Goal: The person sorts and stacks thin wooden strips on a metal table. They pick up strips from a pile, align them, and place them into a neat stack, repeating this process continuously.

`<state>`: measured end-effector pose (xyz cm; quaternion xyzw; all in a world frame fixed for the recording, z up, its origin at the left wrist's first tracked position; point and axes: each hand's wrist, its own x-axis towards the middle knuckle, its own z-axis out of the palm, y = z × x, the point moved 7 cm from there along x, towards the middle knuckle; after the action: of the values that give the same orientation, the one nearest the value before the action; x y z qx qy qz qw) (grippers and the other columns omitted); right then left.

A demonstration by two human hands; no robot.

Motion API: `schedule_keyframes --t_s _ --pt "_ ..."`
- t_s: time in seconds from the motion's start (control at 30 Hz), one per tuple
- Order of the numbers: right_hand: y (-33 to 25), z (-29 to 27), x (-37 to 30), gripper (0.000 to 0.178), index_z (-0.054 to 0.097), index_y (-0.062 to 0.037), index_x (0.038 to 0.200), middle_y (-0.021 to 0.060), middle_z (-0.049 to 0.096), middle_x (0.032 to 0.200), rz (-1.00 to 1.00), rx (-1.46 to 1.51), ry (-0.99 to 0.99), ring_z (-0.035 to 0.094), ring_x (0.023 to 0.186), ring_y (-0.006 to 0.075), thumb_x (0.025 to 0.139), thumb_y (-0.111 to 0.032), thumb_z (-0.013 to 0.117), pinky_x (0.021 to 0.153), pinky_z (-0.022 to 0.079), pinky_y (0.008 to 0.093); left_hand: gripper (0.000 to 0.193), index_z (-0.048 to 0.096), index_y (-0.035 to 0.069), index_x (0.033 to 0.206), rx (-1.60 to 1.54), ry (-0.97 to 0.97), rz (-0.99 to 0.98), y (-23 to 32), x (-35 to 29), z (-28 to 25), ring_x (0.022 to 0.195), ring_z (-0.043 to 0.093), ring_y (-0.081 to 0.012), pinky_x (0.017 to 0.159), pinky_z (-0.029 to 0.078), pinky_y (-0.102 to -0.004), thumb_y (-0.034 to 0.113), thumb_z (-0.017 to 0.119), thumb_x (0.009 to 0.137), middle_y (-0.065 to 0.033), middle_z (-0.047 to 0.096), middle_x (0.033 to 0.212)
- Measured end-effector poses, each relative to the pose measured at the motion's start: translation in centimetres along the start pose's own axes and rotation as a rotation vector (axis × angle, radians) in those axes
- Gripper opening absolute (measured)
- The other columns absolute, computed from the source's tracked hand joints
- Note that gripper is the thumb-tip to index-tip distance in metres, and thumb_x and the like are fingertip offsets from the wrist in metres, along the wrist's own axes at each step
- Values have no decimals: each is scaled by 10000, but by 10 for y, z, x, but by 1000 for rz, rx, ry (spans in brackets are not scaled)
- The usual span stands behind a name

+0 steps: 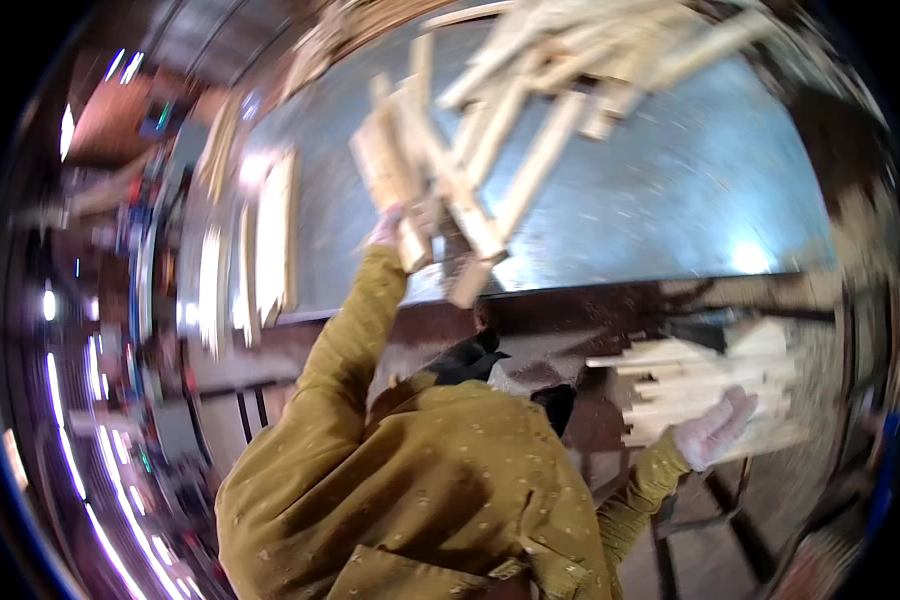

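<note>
My left hand (384,227), in a pale glove, is closed around the near part of a short wooden board (382,165) over the metal tabletop. The picture is smeared there, and its fingertips are partly hidden. Right beside that board, a long wooden strip (452,180) slants across others, its near end at the table's front edge. Off to the right, my right hand (712,430), gloved too, has its fingers stretched out and holds nothing. It is over the near side of a stack of pale wooden strips (685,385); whether it touches them I cannot tell.
A loose pile of wooden strips (580,60) covers the far part of the shiny metal table (660,200). Several boards (278,235) stand or lie along its left side. The stack at right rests on a low dark-legged stand (735,525).
</note>
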<state>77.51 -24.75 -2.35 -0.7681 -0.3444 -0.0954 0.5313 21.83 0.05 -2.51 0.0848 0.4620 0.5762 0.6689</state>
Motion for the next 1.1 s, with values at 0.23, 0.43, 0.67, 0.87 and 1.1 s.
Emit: schedule_keyframes --t_s 0.23,0.43,0.67,0.87,1.1 --pt "-313 293 -227 542 388 40 1444 188 565 1331 547 906 -1631 586 1170 239 970 -145 576 962 498 291 585 513 0 1312 -412 -261 -82 20 -7 -38 1058 626 -346 906 554 -521 411 574 901 -227 621 1155" --pt "-378 341 -316 597 434 -11 1397 148 655 1100 1099 919 -1886 643 987 232 914 -271 668 820 554 339 459 581 5 1233 75 0 -174 65 4 -126 917 683 -274 823 592 -416 313 680 908 -161 675 1084" --pt "-427 345 -300 620 448 -61 1377 152 621 1065 1523 1208 -1674 555 784 223 963 -511 553 605 480 346 561 554 17 1253 138 0 -82 162 14 -190 704 669 -190 630 605 -309 434 680 900 -111 685 900" --pt "-413 358 -318 590 387 -188 1477 100 608 980 1195 867 -1771 542 662 192 958 -320 633 564 500 346 406 598 19 1148 -382 10 -289 150 14 -213 704 643 -197 569 587 -336 279 720 861 -85 655 895" --pt "-454 356 -345 749 288 -174 1553 86 617 1079 687 628 -1747 573 742 132 907 -92 660 644 519 249 197 664 47 1041 -23 222 -179 128 16 -212 933 655 -223 812 567 -371 83 708 853 -73 679 1005"
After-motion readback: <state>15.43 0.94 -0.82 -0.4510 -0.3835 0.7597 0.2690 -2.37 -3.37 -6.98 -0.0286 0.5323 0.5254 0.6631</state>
